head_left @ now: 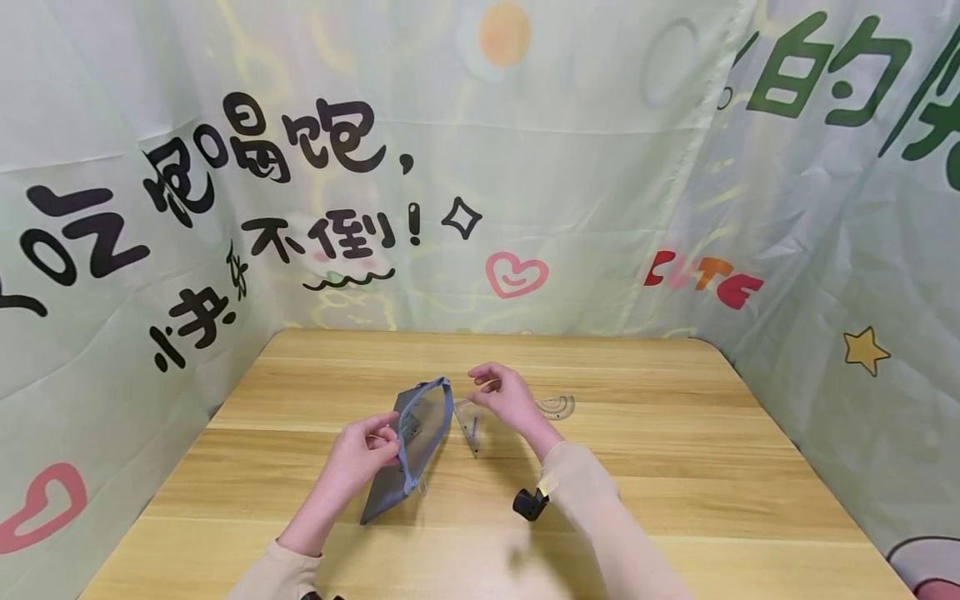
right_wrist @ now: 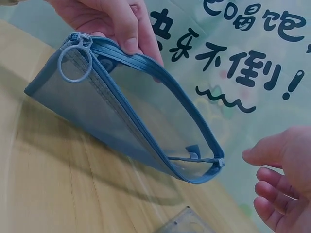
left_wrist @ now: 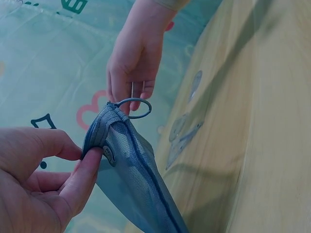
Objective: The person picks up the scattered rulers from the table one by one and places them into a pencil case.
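Observation:
A blue zip pouch with see-through mesh sides stands tilted on the table, its zipper undone and its mouth spread. My left hand pinches the zipper edge between thumb and fingers. A round ring pull hangs at the near end of the zipper. Beside the pouch's far end is my right hand, apart from it, fingers loosely curled with nothing held. Under that hand a clear set square lies on the table. Inside the pouch a small dark blue tab shows near the far end.
A clear protractor lies on the wooden table to the right of my right hand. Printed curtains hang along the table's back and both sides. A black wrist camera sits on my right sleeve.

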### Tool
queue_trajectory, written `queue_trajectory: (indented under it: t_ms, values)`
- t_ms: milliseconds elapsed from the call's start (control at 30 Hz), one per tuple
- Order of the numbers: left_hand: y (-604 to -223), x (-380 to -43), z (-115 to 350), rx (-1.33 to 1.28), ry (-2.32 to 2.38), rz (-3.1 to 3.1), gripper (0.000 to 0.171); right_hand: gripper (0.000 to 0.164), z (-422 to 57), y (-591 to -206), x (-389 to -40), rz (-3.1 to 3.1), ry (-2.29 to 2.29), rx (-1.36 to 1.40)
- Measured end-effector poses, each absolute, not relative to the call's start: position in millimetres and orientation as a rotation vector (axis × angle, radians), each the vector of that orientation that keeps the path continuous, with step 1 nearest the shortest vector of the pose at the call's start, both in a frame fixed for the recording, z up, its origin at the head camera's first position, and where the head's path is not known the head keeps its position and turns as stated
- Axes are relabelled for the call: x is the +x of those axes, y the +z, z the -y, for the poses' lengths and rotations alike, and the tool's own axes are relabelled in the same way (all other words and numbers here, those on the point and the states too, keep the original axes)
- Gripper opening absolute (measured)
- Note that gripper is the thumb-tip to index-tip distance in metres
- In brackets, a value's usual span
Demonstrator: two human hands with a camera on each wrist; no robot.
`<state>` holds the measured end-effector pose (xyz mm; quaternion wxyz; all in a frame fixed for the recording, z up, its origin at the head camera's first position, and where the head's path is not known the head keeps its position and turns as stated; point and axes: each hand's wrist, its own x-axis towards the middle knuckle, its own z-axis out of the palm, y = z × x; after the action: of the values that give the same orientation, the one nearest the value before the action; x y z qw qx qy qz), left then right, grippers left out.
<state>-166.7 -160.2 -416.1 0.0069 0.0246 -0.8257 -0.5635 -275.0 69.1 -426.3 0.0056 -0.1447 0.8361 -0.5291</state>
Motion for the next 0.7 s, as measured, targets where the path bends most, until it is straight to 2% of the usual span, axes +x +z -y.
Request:
queue_trajectory:
  t_ms: [300, 700]
  values:
    - [-415.4, -166.7, 161.7, 0.079, -1.754, 2.584, 0.046, 0.028, -82.0, -426.1, -276.0, -2.672, -1.613, -0.432]
    - [-415.4, -166.5, 161.2, 0.093, -1.729, 2.588, 0.043, 0.028, -105.0, -434.1, -283.0, -2.749, -1.480, -0.550]
